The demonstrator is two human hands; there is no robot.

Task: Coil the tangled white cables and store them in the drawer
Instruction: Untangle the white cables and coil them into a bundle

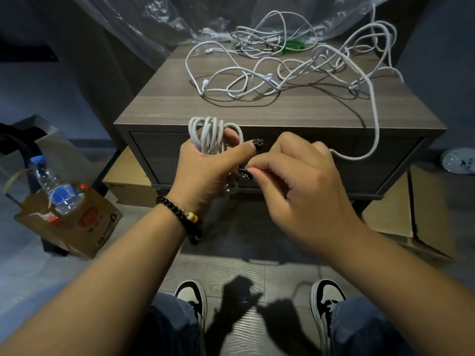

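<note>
My left hand grips a coil of white cable with several loops, held upright in front of the drawer of a grey wooden nightstand. My right hand pinches the same cable just right of the coil; its free length runs from behind that hand up over the front edge onto the top. There a tangle of white cables lies spread across the back and right. The drawer front is shut.
A green item lies among the far cables, with clear plastic sheeting behind. A paper bag holding a water bottle stands on the floor at left. Cardboard boxes sit under and right of the nightstand. A white plate lies far right.
</note>
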